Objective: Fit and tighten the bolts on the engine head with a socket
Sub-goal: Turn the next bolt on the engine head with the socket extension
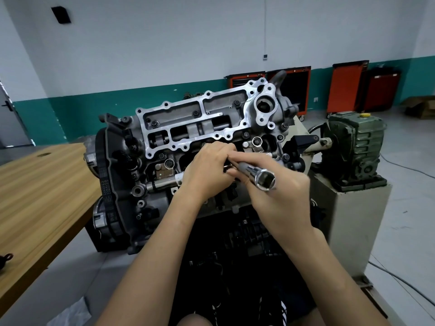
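Head cam | R hand [277,196] gripping socket [261,177] | L hand [207,168] curling round its far end, over engine head [195,121] near edge | table [47,184] sitting just beside, L.

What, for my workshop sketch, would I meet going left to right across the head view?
Light wooden table, black toothed belt, left hand, long chrome socket, green cast-metal gearbox.

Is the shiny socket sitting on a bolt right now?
No, the right hand holds the socket up off the engine head, and its open end faces the camera, empty.
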